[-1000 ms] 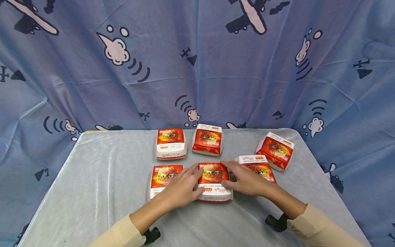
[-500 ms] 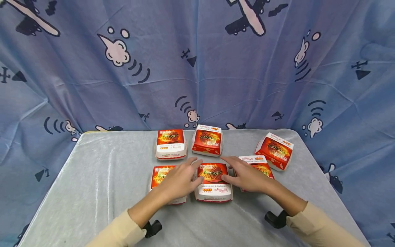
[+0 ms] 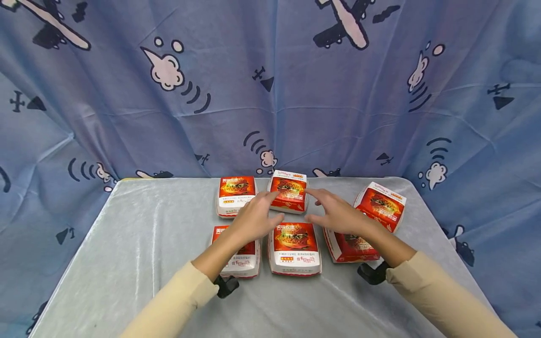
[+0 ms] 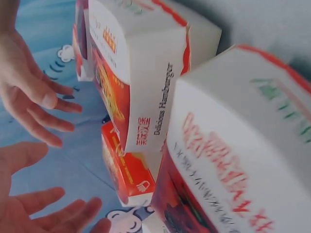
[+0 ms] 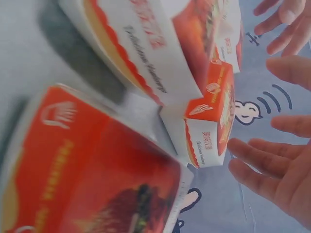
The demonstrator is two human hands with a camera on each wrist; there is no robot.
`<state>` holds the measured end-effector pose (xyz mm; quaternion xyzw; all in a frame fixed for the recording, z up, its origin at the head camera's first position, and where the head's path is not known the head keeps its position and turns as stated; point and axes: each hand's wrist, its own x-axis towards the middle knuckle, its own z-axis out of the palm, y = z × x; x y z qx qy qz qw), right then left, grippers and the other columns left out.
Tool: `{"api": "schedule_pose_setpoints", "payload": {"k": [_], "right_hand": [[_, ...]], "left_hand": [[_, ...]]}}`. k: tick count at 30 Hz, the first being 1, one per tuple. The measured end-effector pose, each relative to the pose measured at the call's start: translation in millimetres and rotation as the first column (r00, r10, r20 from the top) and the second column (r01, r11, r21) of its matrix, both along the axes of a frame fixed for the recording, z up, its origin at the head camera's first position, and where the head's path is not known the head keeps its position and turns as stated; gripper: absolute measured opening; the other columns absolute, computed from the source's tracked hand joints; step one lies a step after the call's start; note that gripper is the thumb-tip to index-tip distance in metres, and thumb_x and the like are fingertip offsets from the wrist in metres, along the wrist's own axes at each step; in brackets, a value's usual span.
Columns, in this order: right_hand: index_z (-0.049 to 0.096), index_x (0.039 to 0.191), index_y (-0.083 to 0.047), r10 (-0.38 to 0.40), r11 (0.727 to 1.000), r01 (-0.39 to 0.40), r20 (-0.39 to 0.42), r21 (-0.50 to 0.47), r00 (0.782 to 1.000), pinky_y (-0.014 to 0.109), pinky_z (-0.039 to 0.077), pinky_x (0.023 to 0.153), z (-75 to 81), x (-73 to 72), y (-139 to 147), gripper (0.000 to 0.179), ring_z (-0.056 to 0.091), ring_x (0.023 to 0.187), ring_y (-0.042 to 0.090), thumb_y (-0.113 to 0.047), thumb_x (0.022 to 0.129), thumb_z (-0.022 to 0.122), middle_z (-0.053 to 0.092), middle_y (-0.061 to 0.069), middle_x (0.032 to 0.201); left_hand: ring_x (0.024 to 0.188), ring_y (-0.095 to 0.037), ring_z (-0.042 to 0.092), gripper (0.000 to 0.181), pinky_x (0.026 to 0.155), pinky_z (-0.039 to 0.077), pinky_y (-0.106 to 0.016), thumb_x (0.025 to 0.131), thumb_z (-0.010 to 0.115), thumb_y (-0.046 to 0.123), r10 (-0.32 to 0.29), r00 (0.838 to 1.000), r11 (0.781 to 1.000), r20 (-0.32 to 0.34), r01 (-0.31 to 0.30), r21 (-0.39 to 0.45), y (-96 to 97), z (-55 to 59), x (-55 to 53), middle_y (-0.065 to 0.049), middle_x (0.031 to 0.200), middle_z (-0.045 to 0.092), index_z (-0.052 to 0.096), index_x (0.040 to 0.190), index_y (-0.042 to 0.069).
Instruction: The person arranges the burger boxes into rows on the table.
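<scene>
Six is avoided here; several red-and-white hamburger boxes lie on the grey cloth. My left hand (image 3: pixel 253 217) and right hand (image 3: pixel 336 211) hover on either side of the back middle box (image 3: pixel 291 184), empty, with fingers spread. In the head view the fingertips overlap that box's left and right edges. Just nearer to me lies the front middle box (image 3: pixel 294 241). The left forearm partly covers the front left box (image 3: pixel 243 264), and the right hand and forearm partly cover the front right box (image 3: pixel 350 245). Both wrist views show the left fingers (image 4: pixel 73 213) and right fingers (image 5: pixel 262 158) apart from the boxes.
The back left box (image 3: pixel 236 188) stands beside the back middle one. At the far right a box (image 3: pixel 380 204) sits turned at an angle, close behind the front right box. A blue patterned curtain (image 3: pixel 228 94) hangs behind the table's (image 3: pixel 105 258) back edge.
Both hands have let go of the front middle box, risen off it and moved away from me to the back middle box. The boxes stay where they were.
</scene>
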<state>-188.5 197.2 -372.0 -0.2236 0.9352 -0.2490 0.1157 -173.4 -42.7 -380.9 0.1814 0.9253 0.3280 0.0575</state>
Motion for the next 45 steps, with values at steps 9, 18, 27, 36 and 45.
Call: {"api": "schedule_pose_setpoints", "payload": {"k": [9, 18, 27, 36, 45], "right_hand": [[0.034, 0.151, 0.004, -0.009, 0.999, 0.010, -0.028, 0.035, 1.000, 0.058, 0.043, 0.101, -5.1, -23.1, -10, 0.075, 0.049, 0.129, 0.043, -0.022, 0.092, 0.072, 0.042, 0.028, 0.148], [0.033, 0.150, 0.006, 0.035, 0.999, -0.035, 0.003, 0.022, 0.999, 0.061, 0.030, 0.110, -10.4, -42.3, -7, 0.070, 0.034, 0.140, 0.046, -0.017, 0.094, 0.068, 0.036, 0.030, 0.151], [0.030, 0.148, 0.015, 0.075, 0.997, -0.074, 0.013, -0.028, 0.997, 0.060, 0.025, 0.113, -17.5, -58.4, -4, 0.058, 0.032, 0.140, 0.048, -0.007, 0.100, 0.054, 0.035, 0.034, 0.150], [0.026, 0.153, 0.008, -0.002, 0.999, -0.001, 0.062, 0.049, 0.998, 0.063, 0.028, 0.110, -22.5, -70.0, -9, 0.068, 0.029, 0.141, 0.048, -0.017, 0.099, 0.059, 0.028, 0.033, 0.153], [0.024, 0.156, 0.002, -0.054, 0.994, 0.043, 0.107, 0.101, 0.993, 0.065, 0.023, 0.112, -25.2, -79.2, -16, 0.067, 0.017, 0.145, 0.050, -0.020, 0.101, 0.056, 0.016, 0.034, 0.158]], "left_hand": [[0.139, -0.033, 0.040, 0.071, 0.110, 0.037, -0.052, 0.093, 0.069, 0.033, 0.099, 0.978, 0.995, 0.182, -0.101, 0.004, 10.7, 2.2, -15.1, -0.016, 0.151, 0.042, 0.040, 0.152, 0.006], [0.140, -0.037, 0.037, 0.079, 0.112, 0.033, -0.051, 0.091, 0.069, 0.031, 0.095, 0.964, 0.994, 0.247, -0.103, 0.021, 16.8, -6.4, -28.2, -0.020, 0.154, 0.037, 0.032, 0.155, 0.003], [0.137, -0.037, 0.042, 0.078, 0.111, 0.036, -0.048, 0.092, 0.066, 0.029, 0.075, 0.962, 0.996, 0.264, -0.087, 0.035, 18.0, -17.3, -32.4, -0.022, 0.150, 0.042, 0.030, 0.154, 0.000], [0.143, -0.034, 0.034, 0.078, 0.112, 0.034, -0.049, 0.095, 0.062, 0.031, 0.049, 0.951, 0.999, 0.306, -0.051, -0.002, 20.6, -17.5, -29.9, -0.019, 0.156, 0.035, 0.024, 0.157, 0.002], [0.143, -0.036, 0.032, 0.078, 0.113, 0.032, -0.051, 0.096, 0.061, 0.034, 0.066, 0.942, 0.998, 0.329, -0.061, -0.025, 19.6, -18.3, -29.2, -0.019, 0.156, 0.035, 0.023, 0.157, 0.002]]}}
